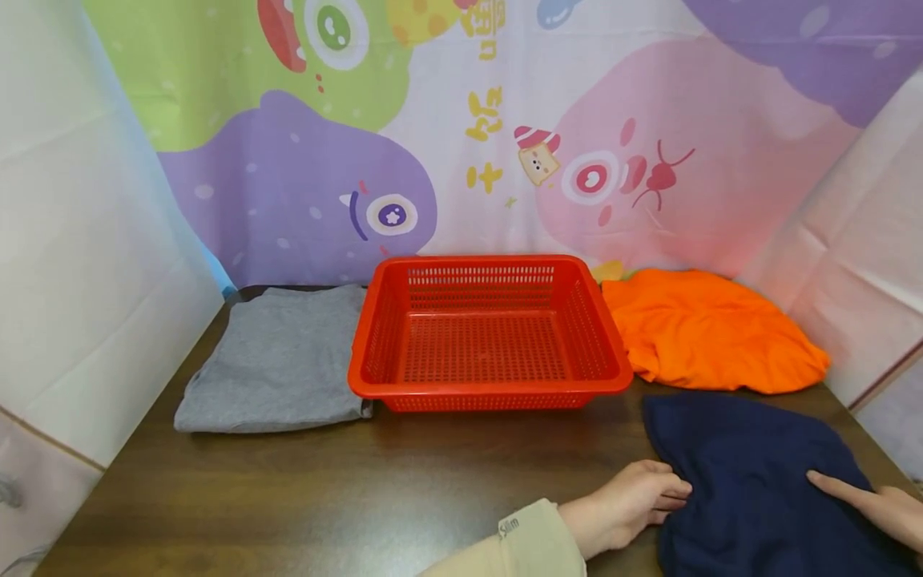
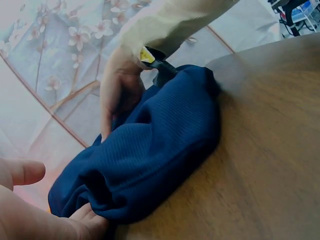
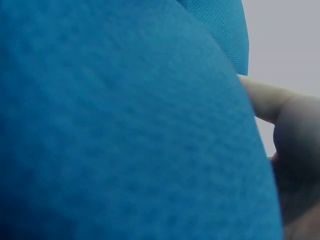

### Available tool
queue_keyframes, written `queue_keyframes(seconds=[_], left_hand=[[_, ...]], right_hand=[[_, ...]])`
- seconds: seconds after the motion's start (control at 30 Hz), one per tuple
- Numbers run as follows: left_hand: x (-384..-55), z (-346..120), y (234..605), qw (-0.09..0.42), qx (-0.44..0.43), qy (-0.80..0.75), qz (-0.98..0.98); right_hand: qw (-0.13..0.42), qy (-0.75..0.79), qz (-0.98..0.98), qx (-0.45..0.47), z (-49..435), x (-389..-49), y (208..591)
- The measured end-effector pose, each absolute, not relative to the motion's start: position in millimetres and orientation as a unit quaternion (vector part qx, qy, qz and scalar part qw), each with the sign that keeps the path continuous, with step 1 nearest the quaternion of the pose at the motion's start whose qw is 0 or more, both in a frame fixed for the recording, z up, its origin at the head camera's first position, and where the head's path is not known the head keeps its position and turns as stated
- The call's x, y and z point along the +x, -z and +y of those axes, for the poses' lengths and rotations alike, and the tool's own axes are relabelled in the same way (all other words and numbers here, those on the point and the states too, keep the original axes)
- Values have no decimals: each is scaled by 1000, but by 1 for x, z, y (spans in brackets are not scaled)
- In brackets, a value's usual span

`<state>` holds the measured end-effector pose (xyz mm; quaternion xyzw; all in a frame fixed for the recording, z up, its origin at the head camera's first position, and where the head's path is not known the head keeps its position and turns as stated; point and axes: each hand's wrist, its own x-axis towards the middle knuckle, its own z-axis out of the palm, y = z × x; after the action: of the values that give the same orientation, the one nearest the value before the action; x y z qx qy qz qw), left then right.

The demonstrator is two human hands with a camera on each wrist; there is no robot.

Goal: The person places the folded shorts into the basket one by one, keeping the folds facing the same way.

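A dark navy garment, loosely folded, lies at the front right of the table. In the left wrist view its fabric looks finely ribbed and bulges up in soft folds. My left hand is at the garment's left edge, fingertips tucked in under it; the thumb stands apart from the cloth. From the right, my right hand reaches over the garment, one straight finger lying on top. Its other fingers are hidden, so I cannot tell whether it grips. Blue fabric fills most of the right wrist view.
A red plastic basket stands at the back middle of the wooden table. To its left lies a folded grey garment, and to its right an orange one, just behind the navy cloth. A printed curtain hangs behind.
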<state>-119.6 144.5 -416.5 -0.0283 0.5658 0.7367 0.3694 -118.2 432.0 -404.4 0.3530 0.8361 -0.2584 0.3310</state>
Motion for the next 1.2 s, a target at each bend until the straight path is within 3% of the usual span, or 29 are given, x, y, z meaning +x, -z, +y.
queue_keyframes(seconds=[0.2,0.53,0.8,1.03,1.2], left_hand=[[-123,141,413,378,-31,-735,561],[-131,131,409,392,-75,-729,556],[-131,130,414,361,-70,-732,573],[-133,126,415,366,-67,-739,561],[-130,126,411,334,-89,-739,578]], right_hand=[[332,274,834,345,427,-117,400],[336,357,839,237,415,-110,395],[325,407,826,214,394,-107,389],[308,404,838,200,382,-104,383],[298,407,841,196,378,-103,382]])
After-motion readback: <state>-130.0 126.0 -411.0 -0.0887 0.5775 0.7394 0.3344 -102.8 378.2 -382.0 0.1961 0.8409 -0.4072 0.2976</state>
